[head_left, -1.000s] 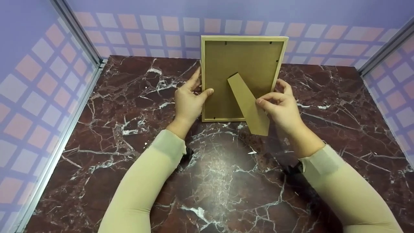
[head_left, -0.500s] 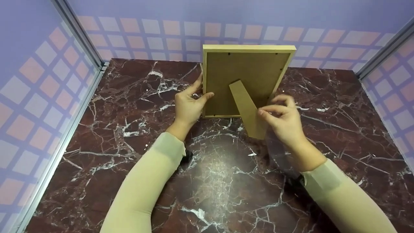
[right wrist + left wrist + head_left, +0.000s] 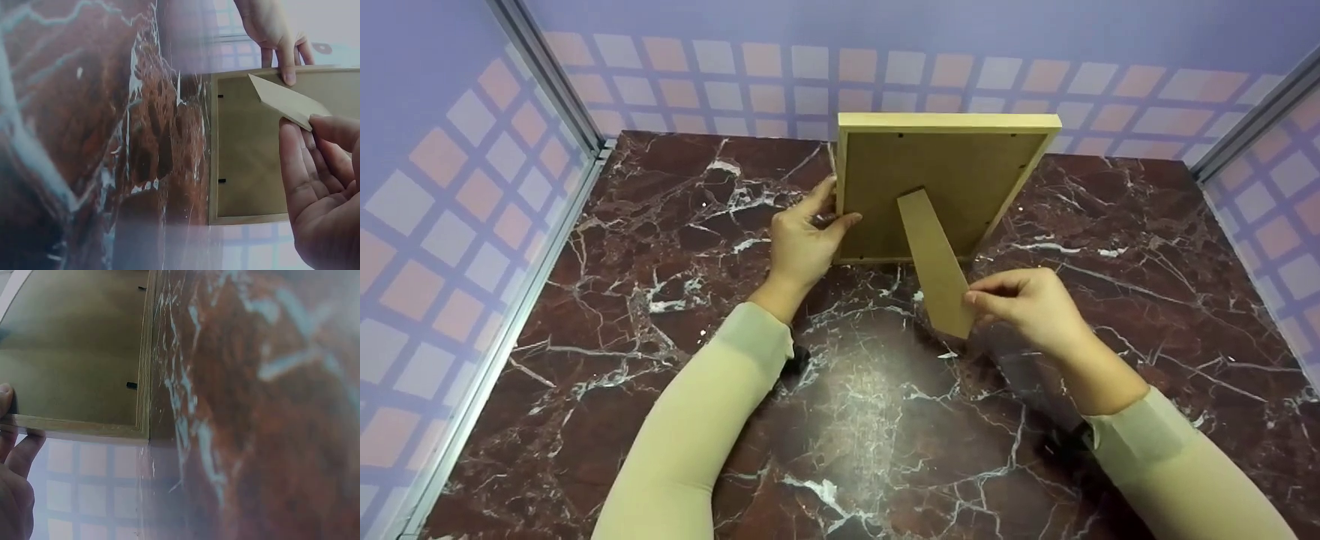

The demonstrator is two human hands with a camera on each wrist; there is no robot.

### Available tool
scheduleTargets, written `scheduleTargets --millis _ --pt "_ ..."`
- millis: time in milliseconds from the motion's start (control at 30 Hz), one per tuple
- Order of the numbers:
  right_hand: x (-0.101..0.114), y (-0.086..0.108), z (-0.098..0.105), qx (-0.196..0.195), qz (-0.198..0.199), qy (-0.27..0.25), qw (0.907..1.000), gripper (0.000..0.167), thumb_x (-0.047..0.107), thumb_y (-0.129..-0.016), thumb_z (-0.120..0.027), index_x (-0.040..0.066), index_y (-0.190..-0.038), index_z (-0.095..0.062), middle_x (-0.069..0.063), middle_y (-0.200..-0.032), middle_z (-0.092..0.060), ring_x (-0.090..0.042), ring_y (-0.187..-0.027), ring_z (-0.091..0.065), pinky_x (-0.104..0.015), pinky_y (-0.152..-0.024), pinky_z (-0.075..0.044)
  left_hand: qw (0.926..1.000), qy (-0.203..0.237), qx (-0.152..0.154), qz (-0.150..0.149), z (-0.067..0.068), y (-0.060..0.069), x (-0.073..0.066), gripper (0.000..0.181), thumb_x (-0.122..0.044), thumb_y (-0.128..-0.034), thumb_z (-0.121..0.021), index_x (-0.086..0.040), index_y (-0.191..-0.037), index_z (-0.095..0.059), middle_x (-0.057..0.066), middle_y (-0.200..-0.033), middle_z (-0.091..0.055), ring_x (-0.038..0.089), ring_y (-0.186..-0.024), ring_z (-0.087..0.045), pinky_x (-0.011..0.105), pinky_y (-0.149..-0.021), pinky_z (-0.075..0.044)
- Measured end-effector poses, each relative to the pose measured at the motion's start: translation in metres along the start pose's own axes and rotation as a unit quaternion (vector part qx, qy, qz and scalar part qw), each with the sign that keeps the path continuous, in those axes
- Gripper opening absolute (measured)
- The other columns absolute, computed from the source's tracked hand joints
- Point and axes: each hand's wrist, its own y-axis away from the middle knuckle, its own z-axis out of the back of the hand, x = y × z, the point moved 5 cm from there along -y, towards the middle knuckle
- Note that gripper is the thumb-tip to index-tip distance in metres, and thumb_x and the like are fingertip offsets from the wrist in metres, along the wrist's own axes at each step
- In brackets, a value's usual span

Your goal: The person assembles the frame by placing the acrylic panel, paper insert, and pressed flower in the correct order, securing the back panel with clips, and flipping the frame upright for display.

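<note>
A picture frame (image 3: 877, 172) with a pale wooden border stands with its brown back toward me, leaning toward me at the top. My left hand (image 3: 804, 244) grips its left side, thumb on the back and fingers around the edge. From the middle of the back a flat easel leg (image 3: 934, 262) swings out. Near the lower end of that leg, my right hand (image 3: 1039, 311) pinches its right edge between thumb and fingers. The right wrist view shows this pinch on the leg (image 3: 281, 104) closely. The front of the frame is hidden.
The tabletop (image 3: 840, 450) is dark red marble with white veins. Lilac walls with pink and white squares (image 3: 761, 60) enclose it at the back and both sides. Metal strips (image 3: 547, 82) run along the corners.
The frame's top has tipped toward me and its bottom edge has moved slightly back. My right hand has slid down the easel leg toward its end. The left hand keeps its grip.
</note>
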Motion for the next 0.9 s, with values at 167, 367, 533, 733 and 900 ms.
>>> scheduleTargets --millis 167,367,533,733,900 --pt "-0.003 0.005 -0.004 0.006 0.01 0.001 0.9999 0.018 0.008 -0.102 -0.083 -0.006 -0.111 -0.086 -0.022 -0.101 -0.087 -0.016 -0.075 -0.084 -0.035 -0.075 -0.073 0.994 -0.087 0.032 -0.058 0.003 0.003 -0.011 0.046 -0.011 -0.0935 -0.092 0.001 -0.136 -0.078 0.019 -0.123 -0.085 0.034 -0.111 -0.086 0.036 -0.1 -0.071" --pt "-0.012 0.008 -0.007 0.002 0.023 0.04 0.9989 0.016 0.008 -0.1 -0.084 -0.005 -0.109 -0.087 -0.025 -0.103 -0.086 -0.012 -0.077 -0.084 -0.028 -0.073 -0.072 0.9755 -0.172 0.064 -0.122 0.004 0.009 -0.017 0.038 -0.022 -0.0992 -0.088 -0.002 -0.13 -0.076 0.016 -0.12 -0.087 0.034 -0.106 -0.087 0.038 -0.098 -0.072" --pt "-0.023 0.003 -0.01 -0.011 0.033 0.094 0.995 0.014 0.011 -0.098 -0.087 -0.001 -0.106 -0.089 -0.022 -0.102 -0.087 0.003 -0.075 -0.076 -0.013 -0.07 -0.064 0.9651 -0.191 0.083 -0.159 0.0 0.008 -0.014 0.023 -0.018 -0.1015 -0.084 -0.001 -0.115 -0.076 0.016 -0.112 -0.087 0.033 -0.099 -0.087 0.037 -0.092 -0.072" --pt "-0.023 0.001 -0.013 -0.021 0.038 0.117 0.9922 0.009 0.01 -0.098 -0.087 0.004 -0.103 -0.09 -0.016 -0.098 -0.088 -0.002 -0.078 -0.078 -0.011 -0.072 -0.062 0.9664 -0.177 0.08 -0.169 -0.001 0.005 -0.01 0.017 -0.015 -0.1021 -0.083 -0.001 -0.1 -0.072 0.016 -0.101 -0.087 0.034 -0.09 -0.085 0.043 -0.084 -0.073" --pt "-0.021 0.0 -0.011 -0.041 0.072 0.165 0.9828 0.006 0.01 -0.098 -0.087 0.006 -0.101 -0.09 -0.013 -0.097 -0.089 -0.018 -0.084 -0.082 -0.007 -0.074 -0.058 0.9748 -0.137 0.09 -0.152 -0.003 0.003 -0.007 0.02 -0.013 -0.1021 -0.083 0.001 -0.115 -0.078 0.018 -0.115 -0.087 0.034 -0.101 -0.087 0.037 -0.094 -0.073"
